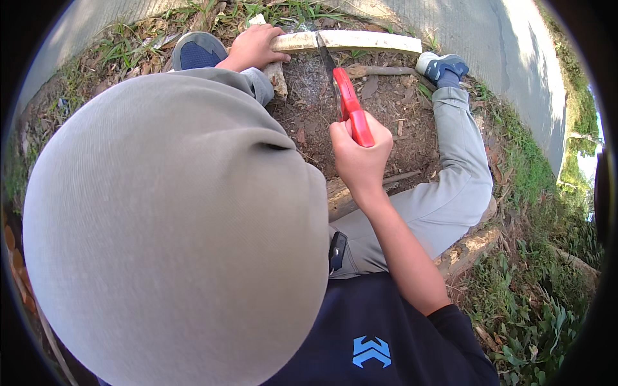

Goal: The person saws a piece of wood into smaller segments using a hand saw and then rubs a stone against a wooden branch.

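Observation:
A pale strip of wood (380,40) lies crosswise at the far side, bowed by the lens. My left hand (253,47) grips its left end, with the fingers on the far side and the thumb on the near side. My right hand (362,154) is closed round the red handle of a hand saw (351,103). The dark saw blade (326,59) runs away from me, its far end against the strip a little right of my left hand. How deep the blade sits in the wood I cannot tell. Under the strip's left end is a rough piece of wood (277,80).
My bent left knee (174,212) fills much of the left side. My right shoe (444,66) stands beside the strip's right end. A stick (380,70) and dry leaves lie on the brown soil (386,116). Pale sawdust dusts the ground below the blade. Beyond runs a paved road (476,38).

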`<state>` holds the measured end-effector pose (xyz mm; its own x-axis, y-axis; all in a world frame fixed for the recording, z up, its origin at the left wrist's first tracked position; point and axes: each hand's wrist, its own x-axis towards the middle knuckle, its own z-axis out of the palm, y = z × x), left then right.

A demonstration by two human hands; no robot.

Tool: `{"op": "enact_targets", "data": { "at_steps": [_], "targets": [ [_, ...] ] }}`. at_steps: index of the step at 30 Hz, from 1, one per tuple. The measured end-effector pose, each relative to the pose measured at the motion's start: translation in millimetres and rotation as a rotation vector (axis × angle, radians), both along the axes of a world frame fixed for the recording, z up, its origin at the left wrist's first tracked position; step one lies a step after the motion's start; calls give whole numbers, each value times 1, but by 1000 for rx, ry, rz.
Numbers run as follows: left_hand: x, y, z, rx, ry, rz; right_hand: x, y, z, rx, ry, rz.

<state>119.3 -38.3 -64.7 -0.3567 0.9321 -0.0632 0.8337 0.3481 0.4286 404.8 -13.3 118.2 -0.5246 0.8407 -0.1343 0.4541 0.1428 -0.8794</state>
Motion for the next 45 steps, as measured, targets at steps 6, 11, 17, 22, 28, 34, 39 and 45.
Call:
{"op": "enact_targets", "data": {
  "at_steps": [6, 11, 17, 22, 28, 34, 39, 45],
  "targets": [
    [-3, -19, 5, 2, 14, 58, 66, -7, 78, -131, -116, -32],
    [-1, -2, 5, -15, -15, 43, 18, -4, -3, -31, -19, 17],
    [-5, -16, 6, -51, -4, 61, 77, -7, 65, -98, -92, -5],
    [3, -5, 2, 83, 19, 49, 27, -1, -2, -21, -16, 47],
    [-1, -16, 6, 46, -131, 131, 80, -5, 47, -96, -58, -23],
    [7, -2, 14, 63, -96, 124, 36, 5, -11, 16, -17, 48],
    [-4, -10, 14, 34, -146, 127, 64, 2, 18, -133, 11, -80],
    [-4, -8, 17, 8, -153, 141, 53, 14, 7, -102, 42, -16]
  ]
}}
